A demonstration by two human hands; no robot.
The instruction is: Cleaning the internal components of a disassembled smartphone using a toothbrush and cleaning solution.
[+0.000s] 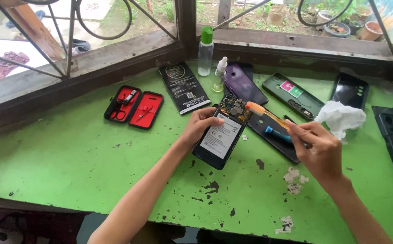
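Observation:
An opened phone [221, 135] with its back cover off lies on the green table [70, 158], showing a white battery and a circuit board at its top end. My left hand [199, 126] grips the phone's left edge. My right hand [316, 147] holds a brush [269, 115] with an orange handle. Its pale bristles touch the circuit board at the phone's upper right. A small blue tool [278, 134] lies on a dark phone cover [273, 138] just under my right hand.
A red-lined tool case [134, 107] lies open at the left. A black flat package [184, 88], a clear bottle with a green cap [205, 50], a small dropper bottle [219, 74], a purple phone back [244, 83], several dark covers and a crumpled tissue [341, 118] surround the work area.

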